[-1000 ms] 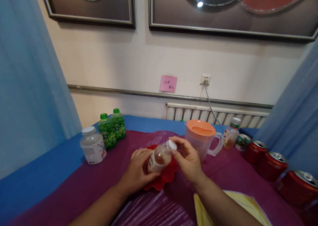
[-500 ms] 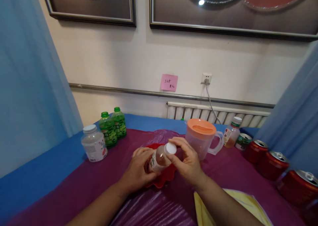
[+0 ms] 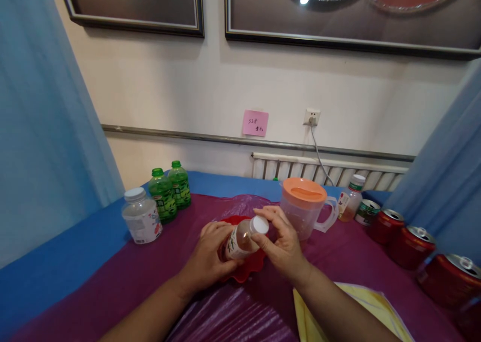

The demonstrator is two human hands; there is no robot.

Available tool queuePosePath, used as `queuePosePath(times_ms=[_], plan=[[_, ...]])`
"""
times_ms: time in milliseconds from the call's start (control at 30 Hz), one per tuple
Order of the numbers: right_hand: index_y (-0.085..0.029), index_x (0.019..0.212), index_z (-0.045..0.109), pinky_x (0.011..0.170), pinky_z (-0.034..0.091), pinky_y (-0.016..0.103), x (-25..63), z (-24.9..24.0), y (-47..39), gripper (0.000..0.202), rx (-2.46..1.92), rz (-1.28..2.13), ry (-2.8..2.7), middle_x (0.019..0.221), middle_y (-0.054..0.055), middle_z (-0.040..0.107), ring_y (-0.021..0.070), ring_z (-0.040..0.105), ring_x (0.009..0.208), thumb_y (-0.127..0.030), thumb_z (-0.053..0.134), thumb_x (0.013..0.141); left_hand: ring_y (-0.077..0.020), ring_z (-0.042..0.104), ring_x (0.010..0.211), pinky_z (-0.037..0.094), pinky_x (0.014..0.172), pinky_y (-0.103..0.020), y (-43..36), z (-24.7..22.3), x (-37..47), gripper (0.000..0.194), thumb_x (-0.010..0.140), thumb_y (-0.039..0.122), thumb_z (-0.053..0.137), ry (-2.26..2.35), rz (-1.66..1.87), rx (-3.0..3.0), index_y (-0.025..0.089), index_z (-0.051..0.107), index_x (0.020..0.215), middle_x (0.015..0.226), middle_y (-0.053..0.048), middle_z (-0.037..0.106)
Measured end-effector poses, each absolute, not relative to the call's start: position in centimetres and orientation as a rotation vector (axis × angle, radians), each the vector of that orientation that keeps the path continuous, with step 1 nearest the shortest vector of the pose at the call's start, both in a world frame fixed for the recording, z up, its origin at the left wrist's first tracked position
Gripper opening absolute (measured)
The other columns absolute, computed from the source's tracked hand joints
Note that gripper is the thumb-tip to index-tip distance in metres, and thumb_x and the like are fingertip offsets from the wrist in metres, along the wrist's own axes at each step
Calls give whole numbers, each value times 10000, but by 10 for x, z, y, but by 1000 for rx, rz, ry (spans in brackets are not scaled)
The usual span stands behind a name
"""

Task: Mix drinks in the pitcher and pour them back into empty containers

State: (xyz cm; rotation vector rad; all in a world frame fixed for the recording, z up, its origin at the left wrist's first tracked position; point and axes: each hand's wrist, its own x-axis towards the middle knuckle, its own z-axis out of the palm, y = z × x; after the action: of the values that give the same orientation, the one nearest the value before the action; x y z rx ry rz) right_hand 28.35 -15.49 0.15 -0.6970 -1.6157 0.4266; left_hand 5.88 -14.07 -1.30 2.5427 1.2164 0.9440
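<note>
My left hand is wrapped round the body of a clear plastic bottle with a leaf-patterned label. The bottle tilts to the right, its white cap uppermost. Thumb and fingers of my right hand close on that cap from the right. Beneath the bottle lies a red scalloped dish, mostly hidden by the bottle and my hands. Just beyond my right hand stands a clear pitcher with an orange lid.
At left stand a wide white-capped jar and two green bottles. On the right are a small bottle, a green can and several red cans. A yellow cloth lies under my right forearm on purple sheeting.
The bottle and both hands stay in nearly the same place and grip. My view has shifted very slightly.
</note>
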Motion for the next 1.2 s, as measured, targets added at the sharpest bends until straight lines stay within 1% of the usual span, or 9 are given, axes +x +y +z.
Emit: queuePosePath(times_ms=[300, 433, 600, 733, 867, 967, 1033, 1100, 1200], plan=[[-251, 1027, 563, 790, 491, 340, 279, -6, -150, 475, -776, 521, -1536, 954, 4, 585, 195, 572, 858, -539, 811, 742, -305, 579, 1151, 394, 1042, -466, -143, -12, 62, 533, 736, 421, 787, 1176, 919, 2575, 273, 639, 1226, 1179, -44, 702], [-242, 1224, 524, 940, 503, 412, 279, -9, -154, 668, -750, 520, -1576, 1189, 74, 603, 263, 601, 1077, -622, 782, 739, -299, 579, 1154, 412, 1031, -452, -145, -11, 63, 533, 726, 424, 795, 1179, 922, 2564, 270, 646, 1214, 1178, -48, 697], [-292, 1560, 326, 1161, 383, 466, 282, -3, -165, 604, -611, 549, -1680, 1567, 89, 434, 270, 454, 1410, -418, 518, 1001, -301, 593, 1137, 407, 1039, -464, -141, -13, 59, 560, 699, 419, 794, 1245, 962, 2531, 268, 645, 1218, 1191, -48, 698], [-309, 1417, 511, 1106, 441, 438, 279, -2, -161, 397, -672, 432, -1643, 1393, 66, 609, 232, 566, 1294, -288, 490, 1021, -312, 583, 1147, 406, 1034, -472, -139, -12, 57, 557, 694, 408, 784, 1282, 951, 2508, 265, 646, 1214, 1205, -56, 695], [-243, 1267, 554, 939, 531, 442, 278, -7, -157, 503, -814, 346, -1556, 1163, 86, 655, 265, 641, 1070, -446, 745, 848, -296, 586, 1128, 398, 1038, -462, -141, -11, 59, 505, 722, 390, 766, 1262, 918, 2516, 270, 648, 1197, 1178, -43, 697], [-225, 1443, 429, 1002, 508, 475, 278, -7, -159, 673, -792, 398, -1599, 1349, 135, 586, 293, 595, 1203, -485, 690, 880, -299, 589, 1122, 399, 1038, -463, -140, -11, 59, 514, 722, 434, 776, 1259, 919, 2503, 268, 653, 1193, 1177, -44, 698], [-254, 1514, 365, 1087, 454, 482, 278, -5, -161, 577, -724, 418, -1645, 1467, 128, 526, 275, 532, 1321, -386, 550, 983, -307, 589, 1128, 401, 1038, -471, -139, -11, 59, 541, 708, 440, 784, 1266, 931, 2499, 263, 652, 1201, 1191, -52, 698], [-283, 1472, 428, 1112, 433, 473, 277, -4, -162, 460, -700, 397, -1665, 1438, 99, 565, 249, 535, 1323, -296, 482, 1015, -310, 590, 1131, 404, 1038, -475, -139, -11, 58, 524, 706, 420, 774, 1272, 936, 2505, 265, 657, 1193, 1188, -50, 701], [-262, 1292, 545, 1012, 500, 457, 276, -6, -160, 379, -788, 327, -1601, 1216, 86, 657, 255, 625, 1146, -346, 641, 936, -310, 592, 1131, 408, 1040, -474, -139, -10, 58, 505, 711, 414, 758, 1270, 944, 2520, 274, 664, 1187, 1172, -42, 707]])
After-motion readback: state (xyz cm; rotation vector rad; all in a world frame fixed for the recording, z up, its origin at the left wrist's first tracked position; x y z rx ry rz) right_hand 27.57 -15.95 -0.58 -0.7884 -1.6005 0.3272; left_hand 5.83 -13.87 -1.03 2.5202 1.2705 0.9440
